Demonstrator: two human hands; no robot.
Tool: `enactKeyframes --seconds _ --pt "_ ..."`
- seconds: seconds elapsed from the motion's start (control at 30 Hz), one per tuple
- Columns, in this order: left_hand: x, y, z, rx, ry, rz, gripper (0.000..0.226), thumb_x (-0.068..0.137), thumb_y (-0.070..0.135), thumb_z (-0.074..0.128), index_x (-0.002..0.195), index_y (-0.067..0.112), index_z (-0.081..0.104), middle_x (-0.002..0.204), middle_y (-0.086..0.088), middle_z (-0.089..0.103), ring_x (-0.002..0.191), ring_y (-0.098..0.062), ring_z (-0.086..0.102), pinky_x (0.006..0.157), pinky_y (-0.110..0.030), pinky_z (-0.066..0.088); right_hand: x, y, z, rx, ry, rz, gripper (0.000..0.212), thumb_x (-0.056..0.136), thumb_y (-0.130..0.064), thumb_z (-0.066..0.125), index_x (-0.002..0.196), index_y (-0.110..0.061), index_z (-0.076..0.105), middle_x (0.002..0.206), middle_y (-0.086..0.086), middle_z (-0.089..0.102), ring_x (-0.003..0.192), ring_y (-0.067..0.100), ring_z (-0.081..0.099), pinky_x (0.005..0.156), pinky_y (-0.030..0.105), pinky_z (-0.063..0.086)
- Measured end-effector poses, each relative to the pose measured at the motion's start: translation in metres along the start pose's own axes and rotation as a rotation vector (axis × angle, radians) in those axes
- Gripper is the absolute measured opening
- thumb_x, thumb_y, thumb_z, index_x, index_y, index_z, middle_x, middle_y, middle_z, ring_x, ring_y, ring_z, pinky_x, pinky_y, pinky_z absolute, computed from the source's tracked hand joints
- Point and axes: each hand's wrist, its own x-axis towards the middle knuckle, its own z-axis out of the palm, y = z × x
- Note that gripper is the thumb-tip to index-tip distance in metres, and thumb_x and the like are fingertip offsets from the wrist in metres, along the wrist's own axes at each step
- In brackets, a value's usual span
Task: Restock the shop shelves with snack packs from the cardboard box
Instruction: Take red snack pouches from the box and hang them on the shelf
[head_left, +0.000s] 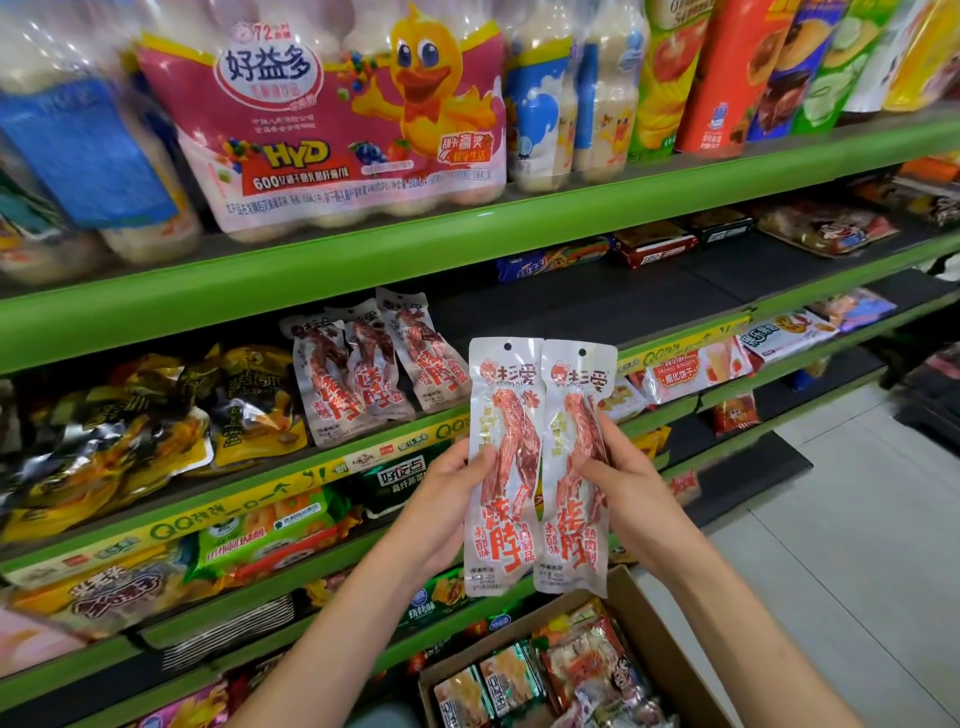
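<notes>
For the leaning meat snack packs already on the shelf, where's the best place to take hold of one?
Pinch the top edge of the rightmost meat snack pack, coming from the front and above. It leans back upright, its flat top stands free, while its bottom sits behind the green shelf lip.

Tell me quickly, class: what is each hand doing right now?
Left hand: closed on the left snack pack, thumb across its front.
Right hand: closed on the right snack pack, held upright beside the other.

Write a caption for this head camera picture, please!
Two hands hold two snack packs before green shelves.
</notes>
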Motion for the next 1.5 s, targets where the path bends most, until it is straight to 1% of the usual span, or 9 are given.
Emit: enactKeyframes --seconds 0.27,0.5,0.97,1.07,1.17,1.27,1.37,1.43,1.5 --pt "0.000 -0.001 -0.001 -0.067 0.014 0.002 0.027 0.099 0.018 0.053 0.117 0.018 0.074 0.120 -0.013 0.074 0.101 -0.025 0.075 0.075 -0.034 0.061 0.002 -0.003 -0.003 0.136 0.046 0.014 0.060 0.099 -0.005 0.057 0.151 -0.031 0.043 0.140 0.003 0.061 0.124 0.026 0.062 0.103 0.054 0.051" --pt "0.001 0.000 -0.004 -0.080 -0.005 -0.001 0.031 0.099 0.019 0.055 0.126 0.013 0.067 0.120 -0.012 0.074 0.099 -0.024 0.075 0.074 -0.033 0.061 0.002 -0.007 -0.007 0.255 0.040 0.075 0.064 0.095 0.015 0.036 0.145 -0.023 0.052 0.131 0.007 0.068 0.119 0.031 0.065 0.106 0.058 0.046" --pt "0.006 0.001 -0.001 -0.050 0.021 -0.028 0.030 0.100 0.004 0.054 0.100 0.017 0.081 0.113 -0.017 0.075 0.091 -0.025 0.076 0.075 -0.036 0.063 -0.003 -0.014 -0.006 0.235 0.009 0.063 0.061 0.097 0.015 0.042 0.145 -0.022 0.051 0.132 0.013 0.065 0.117 0.032 0.066 0.087 0.049 0.057" --pt "0.004 0.001 0.003 0.036 0.018 0.020 0.035 0.097 -0.005 0.052 0.109 0.015 0.077 0.114 -0.014 0.076 0.096 -0.026 0.075 0.079 -0.037 0.062 -0.004 -0.013 -0.008 0.286 0.014 0.052 0.057 0.100 0.008 0.045 0.143 -0.028 0.050 0.130 0.011 0.067 0.117 0.032 0.066 0.081 0.046 0.060" --pt "0.005 0.001 0.011 0.163 0.082 0.094 0.049 0.094 -0.012 0.053 0.133 0.019 0.057 0.114 -0.007 0.076 0.104 -0.025 0.073 0.083 -0.041 0.060 -0.006 -0.012 -0.005 0.270 0.040 0.040 0.050 0.103 -0.001 0.045 0.136 -0.038 0.050 0.123 0.010 0.072 0.109 0.027 0.071 0.074 0.039 0.061" --pt "0.006 -0.004 0.028 0.078 0.156 0.147 0.068 0.098 -0.010 0.052 0.141 0.041 0.039 0.118 -0.007 0.073 0.111 -0.026 0.071 0.096 -0.053 0.056 -0.007 -0.009 0.005 0.259 0.114 0.006 0.047 0.105 -0.003 0.044 0.127 -0.041 0.059 0.104 0.012 0.076 0.083 0.023 0.075 0.058 0.033 0.058" --pt "0.008 -0.018 0.042 -0.010 0.102 0.137 0.048 0.104 0.006 0.049 0.140 0.037 0.053 0.131 -0.002 0.069 0.118 -0.023 0.068 0.101 -0.048 0.054 -0.005 -0.001 0.015 0.227 0.173 -0.050 0.033 0.104 -0.010 0.049 0.120 -0.034 0.066 0.112 0.006 0.075 0.093 0.023 0.075 0.066 0.034 0.060" --pt "0.008 -0.021 0.047 -0.080 0.063 0.118 0.038 0.103 0.017 0.055 0.136 0.035 0.059 0.127 0.001 0.072 0.115 -0.019 0.069 0.093 -0.038 0.058 -0.008 -0.003 0.018 0.221 0.137 -0.029 0.021 0.096 -0.026 0.064 0.116 -0.028 0.068 0.122 0.005 0.072 0.103 0.025 0.073 0.072 0.033 0.060" --pt "0.008 -0.021 0.048 -0.109 0.063 0.101 0.045 0.093 0.028 0.070 0.135 0.033 0.055 0.123 -0.002 0.073 0.112 -0.022 0.071 0.084 -0.034 0.060 -0.010 -0.005 0.013 0.241 0.075 0.031 0.051 0.077 -0.038 0.082 0.122 -0.025 0.063 0.118 0.011 0.071 0.091 0.028 0.073 0.063 0.032 0.058"
